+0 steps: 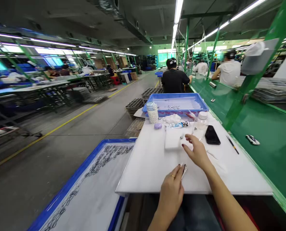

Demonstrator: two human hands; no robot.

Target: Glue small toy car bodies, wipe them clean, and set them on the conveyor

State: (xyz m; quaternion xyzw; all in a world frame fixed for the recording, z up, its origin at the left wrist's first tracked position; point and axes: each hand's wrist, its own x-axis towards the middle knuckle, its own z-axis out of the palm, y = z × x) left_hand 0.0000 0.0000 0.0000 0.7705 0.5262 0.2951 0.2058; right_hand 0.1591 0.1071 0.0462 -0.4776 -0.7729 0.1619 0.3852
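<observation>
My left hand (172, 189), with a ring on one finger, is closed near the front edge of the white table (143, 179). From its fingertips sticks out a small white toy car (185, 170) with dark parts, mostly covered by the fingers. Further forward, my right hand (196, 150) has its thumb and index finger apart, with nothing seen between them. It hovers by the right side of a white pad (173, 141), close to a small grey blob (181, 136) on it. A blue and white tube (178, 124) lies at the pad's far edge.
Behind the pad stand a dotted cup (153, 113), a purple case (157, 126) and a clear bottle (201, 123). A phone (212, 135) and a brush (232, 144) lie at right, beside the green conveyor (265, 160). Blue trays (104, 141) flank the table's left and back.
</observation>
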